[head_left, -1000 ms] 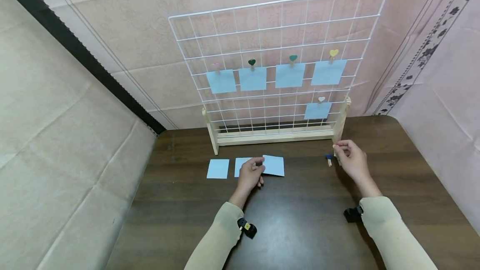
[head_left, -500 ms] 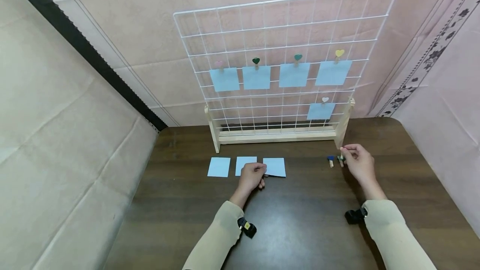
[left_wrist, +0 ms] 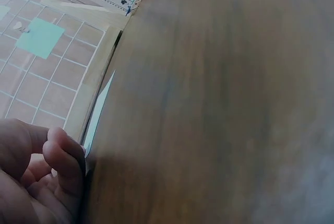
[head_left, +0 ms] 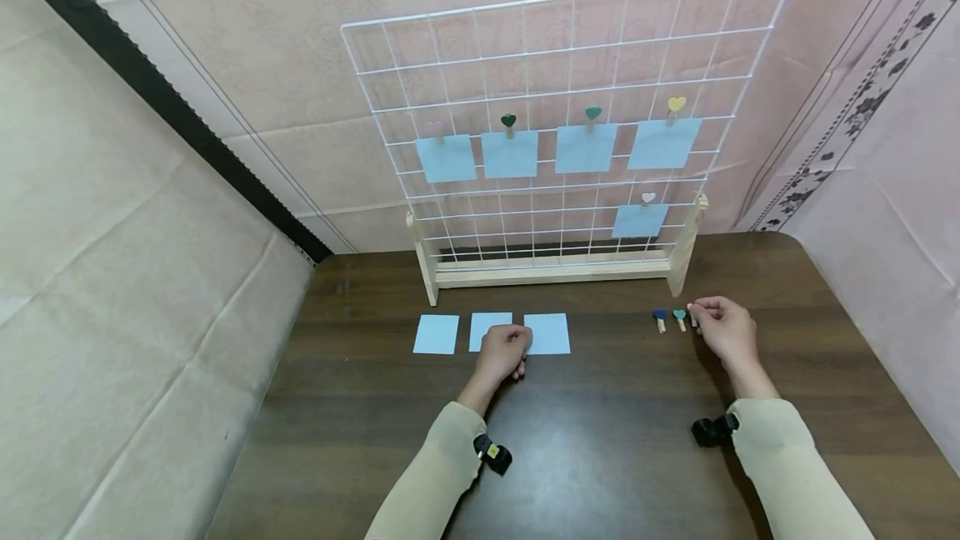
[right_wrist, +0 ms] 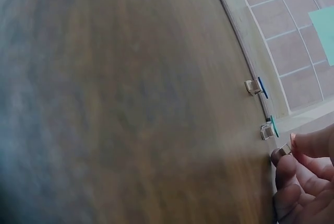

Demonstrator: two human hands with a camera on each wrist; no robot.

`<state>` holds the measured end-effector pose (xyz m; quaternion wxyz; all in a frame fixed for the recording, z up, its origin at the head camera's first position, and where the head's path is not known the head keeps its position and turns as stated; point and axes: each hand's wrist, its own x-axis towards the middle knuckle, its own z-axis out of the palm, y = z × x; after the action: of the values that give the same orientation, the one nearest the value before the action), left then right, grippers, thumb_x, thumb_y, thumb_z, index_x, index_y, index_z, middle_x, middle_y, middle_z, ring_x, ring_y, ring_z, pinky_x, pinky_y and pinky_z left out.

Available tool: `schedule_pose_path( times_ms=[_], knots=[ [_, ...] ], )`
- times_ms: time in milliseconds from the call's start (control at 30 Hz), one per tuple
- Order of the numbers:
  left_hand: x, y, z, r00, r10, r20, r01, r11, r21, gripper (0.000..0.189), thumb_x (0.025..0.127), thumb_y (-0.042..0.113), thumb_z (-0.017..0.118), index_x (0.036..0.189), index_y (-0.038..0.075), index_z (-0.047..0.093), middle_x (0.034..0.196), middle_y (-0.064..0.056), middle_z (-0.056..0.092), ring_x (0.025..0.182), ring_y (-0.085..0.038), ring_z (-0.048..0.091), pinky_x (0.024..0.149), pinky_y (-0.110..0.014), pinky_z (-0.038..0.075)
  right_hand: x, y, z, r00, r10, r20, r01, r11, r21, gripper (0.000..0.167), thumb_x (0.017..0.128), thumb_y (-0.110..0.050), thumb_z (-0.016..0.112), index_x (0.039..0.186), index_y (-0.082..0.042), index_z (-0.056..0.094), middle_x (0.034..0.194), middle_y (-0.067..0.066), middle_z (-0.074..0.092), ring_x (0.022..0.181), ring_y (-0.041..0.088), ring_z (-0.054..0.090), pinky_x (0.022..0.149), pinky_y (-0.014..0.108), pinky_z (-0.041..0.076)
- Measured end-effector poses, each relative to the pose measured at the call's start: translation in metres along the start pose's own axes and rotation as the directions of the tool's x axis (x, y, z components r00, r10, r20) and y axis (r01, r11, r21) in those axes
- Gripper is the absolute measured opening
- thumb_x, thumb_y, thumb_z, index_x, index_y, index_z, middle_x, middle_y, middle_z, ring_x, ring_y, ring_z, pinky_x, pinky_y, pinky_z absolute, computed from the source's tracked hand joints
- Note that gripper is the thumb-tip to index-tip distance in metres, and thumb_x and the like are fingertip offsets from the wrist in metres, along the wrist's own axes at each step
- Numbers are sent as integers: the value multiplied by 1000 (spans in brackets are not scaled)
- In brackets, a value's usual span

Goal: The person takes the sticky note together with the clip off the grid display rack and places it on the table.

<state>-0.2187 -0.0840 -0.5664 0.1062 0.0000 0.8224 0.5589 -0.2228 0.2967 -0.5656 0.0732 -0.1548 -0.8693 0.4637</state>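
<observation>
My left hand (head_left: 505,351) has its fingers curled at the left edge of the rightmost blue paper square (head_left: 549,334), pinching that edge. In the left wrist view, this paper (left_wrist: 97,117) runs away from the fingertips as a thin strip. My right hand (head_left: 726,329) pinches a small wooden clothespin (right_wrist: 285,150) between thumb and finger, low at the tabletop. Beside it lie a clothespin with a teal heart (head_left: 679,317) and one with a dark blue top (head_left: 660,320). Two more blue squares lie to the left, one (head_left: 487,328) partly behind my left hand and one (head_left: 435,334) in full view.
A white wire grid (head_left: 562,48) stands in a pale wooden base (head_left: 551,274) at the table's back. Heart clothespins hold several blue squares in a row on it, with one more square (head_left: 640,221) lower right. Fabric walls (head_left: 150,273) enclose the dark wooden table (head_left: 592,457).
My right hand has moved slightly right and down, and the teal-heart clothespin now shows on the table beside the blue one. The rightmost paper's near edge has settled flatter under my left hand.
</observation>
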Motion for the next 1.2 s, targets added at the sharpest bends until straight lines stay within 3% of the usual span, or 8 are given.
schedule_pose_path(
  times_ms=[367, 533, 800, 1000, 1200],
  knots=[
    [0, -8, 2, 999, 50, -12, -50, 999, 19, 26, 109, 23, 59, 114, 6, 77, 61, -4, 61, 41, -14, 55, 45, -29, 53, -1, 0, -3, 998, 2, 66, 2, 998, -58, 35, 108, -25, 61, 122, 5, 72, 92, 10, 74, 70, 7, 62, 59, 25, 49],
    [-1, -10, 3, 998, 69, -13, -69, 998, 2, 26, 109, 21, 58, 117, 5, 77, 64, -7, 63, 42, -13, 56, 45, -29, 53, 0, 1, -3, 999, -4, 51, 7, 998, -61, 33, 107, -22, 62, 122, 6, 71, 96, 14, 75, 74, 8, 61, 64, 26, 48],
    [-2, -12, 3, 994, 106, -9, -106, 994, -16, 27, 110, 21, 57, 114, 3, 76, 65, -6, 63, 42, -13, 56, 45, -30, 54, 1, 4, -3, 998, -41, 44, 45, 995, -90, 31, 105, -23, 66, 122, 3, 72, 101, 17, 75, 84, 18, 62, 78, 37, 44],
    [-2, -14, 5, 993, 112, -38, -113, 993, -23, 26, 110, 20, 57, 112, 2, 75, 65, -6, 62, 41, -12, 55, 44, -30, 54, 0, 2, -3, 998, -36, 48, 40, 996, -77, 34, 106, -25, 63, 124, 4, 70, 107, 21, 73, 90, 25, 62, 78, 37, 44],
    [-3, -16, 10, 987, 138, -86, -141, 990, -30, 26, 109, 19, 58, 120, 2, 74, 66, -4, 62, 42, -12, 55, 44, -29, 53, -2, 6, -2, 999, -39, 12, 40, 996, -75, 39, 108, -30, 59, 125, 4, 69, 113, 24, 71, 98, 31, 60, 79, 37, 43]
  ],
)
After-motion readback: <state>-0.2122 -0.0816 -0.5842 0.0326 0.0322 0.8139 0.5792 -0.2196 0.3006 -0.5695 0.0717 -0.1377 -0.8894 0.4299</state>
